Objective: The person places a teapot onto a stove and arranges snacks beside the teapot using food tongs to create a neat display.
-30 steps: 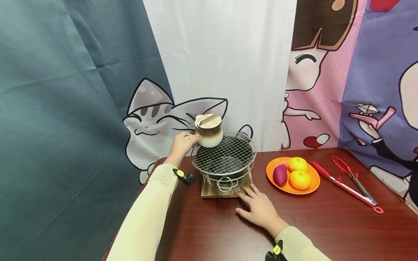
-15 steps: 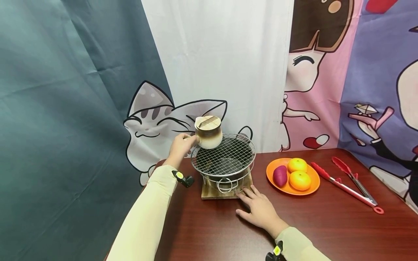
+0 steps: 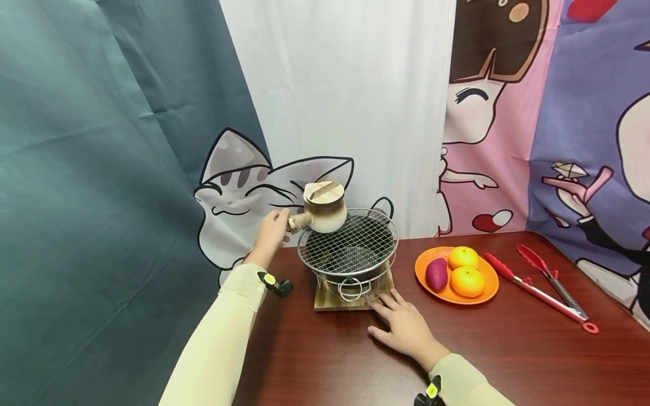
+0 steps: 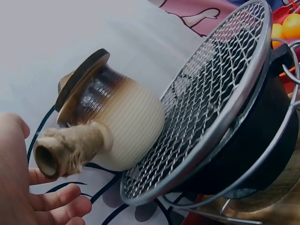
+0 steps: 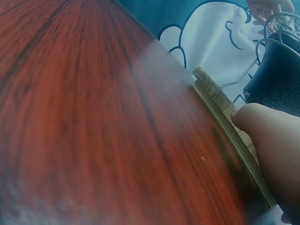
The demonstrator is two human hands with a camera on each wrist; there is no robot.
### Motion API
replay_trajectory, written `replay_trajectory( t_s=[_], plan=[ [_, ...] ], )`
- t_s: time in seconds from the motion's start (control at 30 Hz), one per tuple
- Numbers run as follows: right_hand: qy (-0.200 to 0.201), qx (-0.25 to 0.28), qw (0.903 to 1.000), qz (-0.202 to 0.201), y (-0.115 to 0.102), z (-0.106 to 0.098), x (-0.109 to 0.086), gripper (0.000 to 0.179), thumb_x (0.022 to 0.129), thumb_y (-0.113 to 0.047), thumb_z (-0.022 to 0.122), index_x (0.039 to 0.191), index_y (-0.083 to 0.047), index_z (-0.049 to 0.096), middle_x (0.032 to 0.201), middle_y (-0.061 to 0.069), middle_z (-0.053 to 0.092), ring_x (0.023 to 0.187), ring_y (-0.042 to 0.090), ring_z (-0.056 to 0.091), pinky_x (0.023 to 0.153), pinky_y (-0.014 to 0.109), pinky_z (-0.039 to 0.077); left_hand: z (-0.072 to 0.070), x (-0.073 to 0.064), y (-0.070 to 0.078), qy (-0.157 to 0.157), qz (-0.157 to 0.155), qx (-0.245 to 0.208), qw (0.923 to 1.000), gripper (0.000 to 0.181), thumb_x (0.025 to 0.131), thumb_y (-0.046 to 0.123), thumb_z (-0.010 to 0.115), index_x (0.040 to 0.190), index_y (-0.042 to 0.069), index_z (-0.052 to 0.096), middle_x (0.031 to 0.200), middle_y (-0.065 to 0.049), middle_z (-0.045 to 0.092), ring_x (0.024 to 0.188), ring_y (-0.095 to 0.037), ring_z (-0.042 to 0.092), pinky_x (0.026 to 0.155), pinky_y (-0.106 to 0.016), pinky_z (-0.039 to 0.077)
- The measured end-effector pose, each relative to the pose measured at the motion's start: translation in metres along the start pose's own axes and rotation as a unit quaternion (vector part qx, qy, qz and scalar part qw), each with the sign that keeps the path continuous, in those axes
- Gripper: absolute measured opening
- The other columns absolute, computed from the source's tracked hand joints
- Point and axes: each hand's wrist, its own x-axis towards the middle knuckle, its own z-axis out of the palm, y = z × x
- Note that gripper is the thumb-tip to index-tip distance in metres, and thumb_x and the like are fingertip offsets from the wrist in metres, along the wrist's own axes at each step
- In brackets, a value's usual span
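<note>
Left of the wire mesh [image 3: 350,251]: left hand [image 3: 271,235], fingers released and loosely bent, just beside the twine-wrapped handle [image 4: 77,145] of the small pot [image 3: 329,218]; contact with the handle, cannot tell. Next, the pot itself, cream with brown neck, wooden lid [image 3: 324,193] on, set at the mesh's left rear. Under the mesh, one black stove [image 4: 262,129] on a wooden board [image 3: 326,303]. Right hand [image 3: 404,328], fingers spread, grasping nothing, fingertips on the board's front right part. Further right, orange plate [image 3: 437,292] bearing one purple sweet potato [image 3: 437,274] and two orange citrus fruits [image 3: 467,282]. Last, red-and-metal tongs [image 3: 545,298], spread apart, flat on the reddish-brown table [image 3: 330,361].
</note>
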Motion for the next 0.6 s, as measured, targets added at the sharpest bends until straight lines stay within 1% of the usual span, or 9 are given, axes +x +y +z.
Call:
replay_trajectory(
  t_s=[0.07, 0.13, 0.2, 0.3, 0.37, 0.43, 0.53, 0.6],
  plan=[
    [0.0, 0.001, 1.0, 0.0, 0.0, 0.0, 0.0, 0.06, 0.084, -0.055, 0.072, 0.136, -0.025, 0.066, 0.14, 0.011, 0.06, 0.136, 0.046, 0.046, 0.098, 0.063, 0.045, -0.003, -0.002, -0.003, 0.005, -0.001, -0.012, 0.9999, 0.048, 0.101, 0.051, 0.038, 0.106, 0.009, 0.061, 0.097, -0.013, 0.062, 0.072, -0.032, 0.069, 0.052, -0.032, 0.049],
    [0.0, 0.002, 1.0, 0.0, -0.001, 0.0, 0.0, 0.06, 0.084, -0.055, 0.073, 0.136, -0.025, 0.066, 0.14, 0.011, 0.06, 0.135, 0.046, 0.046, 0.098, 0.063, 0.045, -0.007, -0.003, -0.008, 0.005, -0.004, -0.033, 0.9994, 0.048, 0.103, 0.048, 0.037, 0.11, 0.008, 0.061, 0.1, -0.016, 0.063, 0.065, -0.027, 0.067, 0.05, -0.03, 0.047],
    [0.0, 0.001, 1.0, -0.001, -0.001, 0.0, 0.0, 0.06, 0.084, -0.054, 0.073, 0.135, -0.025, 0.066, 0.14, 0.012, 0.06, 0.135, 0.046, 0.046, 0.098, 0.063, 0.045, -0.009, -0.005, -0.012, 0.004, -0.014, -0.059, 0.9982, 0.048, 0.103, 0.046, 0.037, 0.113, 0.006, 0.061, 0.102, -0.019, 0.063, 0.059, -0.022, 0.063, 0.048, -0.028, 0.046],
    [0.0, 0.001, 1.0, -0.002, -0.001, 0.0, 0.0, 0.059, 0.084, -0.054, 0.073, 0.135, -0.025, 0.066, 0.139, 0.012, 0.06, 0.135, 0.047, 0.047, 0.098, 0.063, 0.045, -0.012, -0.007, -0.018, 0.005, -0.028, -0.082, 0.9962, 0.049, 0.103, 0.043, 0.036, 0.118, 0.004, 0.061, 0.102, -0.02, 0.065, 0.053, -0.015, 0.059, 0.046, -0.026, 0.044],
    [-0.001, 0.001, 1.0, -0.002, -0.001, 0.0, 0.0, 0.059, 0.084, -0.054, 0.072, 0.135, -0.025, 0.066, 0.14, 0.012, 0.06, 0.135, 0.047, 0.046, 0.098, 0.063, 0.045, -0.013, -0.009, -0.022, 0.01, -0.035, -0.085, 0.9957, 0.049, 0.102, 0.042, 0.036, 0.117, 0.004, 0.062, 0.098, -0.017, 0.066, 0.053, -0.015, 0.059, 0.047, -0.028, 0.045],
    [-0.002, 0.001, 1.0, -0.002, -0.001, -0.001, 0.0, 0.059, 0.084, -0.054, 0.072, 0.135, -0.025, 0.066, 0.14, 0.012, 0.06, 0.135, 0.047, 0.046, 0.098, 0.063, 0.045, -0.014, -0.011, -0.026, 0.013, -0.035, -0.08, 0.996, 0.048, 0.103, 0.04, 0.035, 0.117, 0.004, 0.063, 0.095, -0.015, 0.067, 0.054, -0.017, 0.061, 0.049, -0.031, 0.047],
    [-0.002, 0.001, 1.0, -0.001, -0.001, -0.002, 0.0, 0.059, 0.085, -0.054, 0.072, 0.135, -0.025, 0.066, 0.14, 0.012, 0.06, 0.135, 0.047, 0.046, 0.098, 0.064, 0.045, -0.014, -0.015, -0.033, 0.015, -0.033, -0.071, 0.9968, 0.047, 0.105, 0.039, 0.033, 0.116, 0.005, 0.064, 0.095, -0.015, 0.068, 0.058, -0.019, 0.063, 0.051, -0.034, 0.049],
    [-0.003, 0.001, 1.0, -0.001, -0.001, -0.002, 0.0, 0.058, 0.085, -0.054, 0.072, 0.135, -0.025, 0.066, 0.14, 0.012, 0.06, 0.135, 0.047, 0.046, 0.098, 0.064, 0.045, -0.012, -0.018, -0.038, 0.013, -0.029, -0.063, 0.9975, 0.048, 0.106, 0.039, 0.032, 0.117, 0.005, 0.064, 0.099, -0.018, 0.069, 0.06, -0.021, 0.065, 0.051, -0.032, 0.049]
  ],
)
